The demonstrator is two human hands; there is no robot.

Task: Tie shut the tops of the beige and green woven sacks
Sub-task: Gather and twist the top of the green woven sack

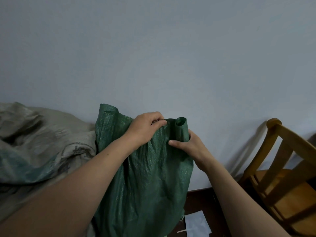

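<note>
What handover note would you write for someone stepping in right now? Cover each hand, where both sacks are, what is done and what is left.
Left hand grips the top edge of the green sack.
Right hand holds bunched fabric just below, at the right.
The green sack stands against the wall, top partly gathered, untied.
Beige sack lies slumped on its left; whether tied, cannot tell.
Left: finish gathering and tie green, then check beige.

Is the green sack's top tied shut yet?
No; the left hand and right hand only grip the loose top of the green sack, no tie around it.
</note>
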